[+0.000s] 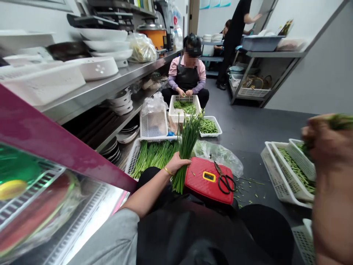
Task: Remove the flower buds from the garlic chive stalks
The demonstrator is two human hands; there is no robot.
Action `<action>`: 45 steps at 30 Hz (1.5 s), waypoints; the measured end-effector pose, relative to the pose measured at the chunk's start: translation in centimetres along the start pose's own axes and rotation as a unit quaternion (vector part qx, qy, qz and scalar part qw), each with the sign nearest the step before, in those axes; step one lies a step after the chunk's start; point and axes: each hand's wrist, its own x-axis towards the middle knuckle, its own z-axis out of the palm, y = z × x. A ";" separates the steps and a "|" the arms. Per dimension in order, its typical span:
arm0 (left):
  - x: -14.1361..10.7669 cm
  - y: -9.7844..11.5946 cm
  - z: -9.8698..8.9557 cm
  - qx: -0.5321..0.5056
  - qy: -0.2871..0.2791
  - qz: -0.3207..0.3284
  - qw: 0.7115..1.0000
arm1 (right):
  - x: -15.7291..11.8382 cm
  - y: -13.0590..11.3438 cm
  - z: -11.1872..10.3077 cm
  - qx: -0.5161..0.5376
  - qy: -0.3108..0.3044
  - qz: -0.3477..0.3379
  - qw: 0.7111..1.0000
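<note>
My left hand (178,163), with a gold bracelet at its wrist, is wrapped round an upright bundle of green stalks (187,141) with pale buds on top. Beside it lies a red box (197,180) with a yellow-framed window; black scissors (224,178) rest on it. My right hand (325,140) is raised at the right edge, blurred, its fingers closed on some greens (342,121) that run out of view. More long stalks (154,156) fill a white basket (128,169) left of the bundle.
Ahead, a seated person (189,73) handles greens over a white basket (176,117). Cut green pieces fill a white tray (220,130). Stacked white baskets (271,176) stand at the right. A steel shelf (135,73) with dishes runs along the left; scraps lie on the floor.
</note>
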 end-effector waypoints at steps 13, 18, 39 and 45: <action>-1.2 -1.2 -1.0 0.026 -0.040 0.000 0.999 | -3.3 6.2 9.1 0.146 -0.173 0.120 0.967; -1.7 -2.0 -1.4 -0.009 -0.055 -0.021 0.998 | -3.9 5.3 11.3 0.062 -0.180 0.136 0.972; -2.5 -2.5 -1.1 0.012 -0.079 -0.030 0.996 | -4.3 5.6 14.2 -0.010 -0.112 0.049 0.992; -2.6 -2.6 -0.7 0.029 -0.104 -0.041 0.993 | -4.6 6.3 15.2 -0.020 -0.141 0.022 0.990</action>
